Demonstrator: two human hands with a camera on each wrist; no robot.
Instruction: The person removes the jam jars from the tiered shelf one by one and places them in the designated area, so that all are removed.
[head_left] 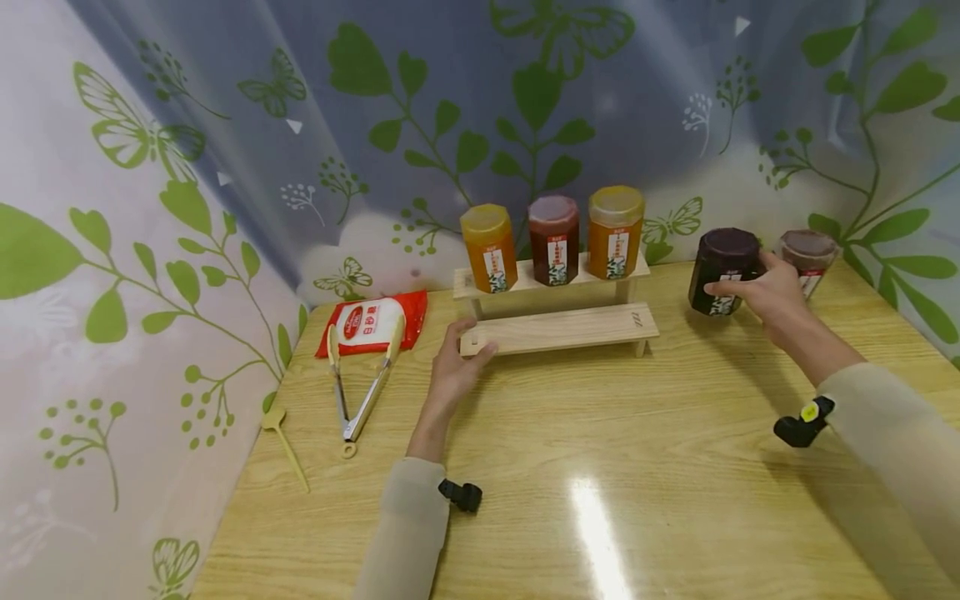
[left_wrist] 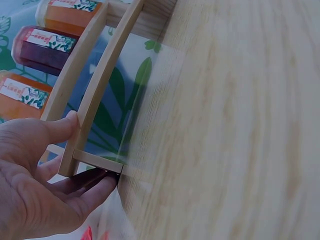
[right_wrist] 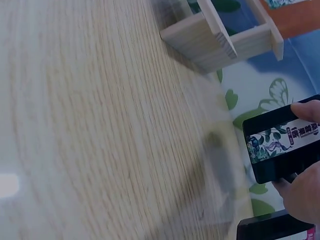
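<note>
Worktop (head_left: pixel 570 433) bears a rack (head_left: pixel 562 329) that could jolt and topple the three jars (head_left: pixel 552 242) on top if the left hand (head_left: pixel 456 362), pinching its lower left end, tugs. Right of the rack, the dark jar (head_left: pixel 722 265) could slip if the right hand (head_left: pixel 772 293), wrapped round it, loosens; it looks near-black and faceted, with a pale, leafy label (right_wrist: pixel 285 141).

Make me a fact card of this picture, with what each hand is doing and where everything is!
left hand: grips the lower shelf's left end
right hand: holds a dark jar
upper shelf: orange jar, red jar, another orange jar
far right: pale-topped jar, partly behind the right hand
left side: bag, tongs, spoon
</note>
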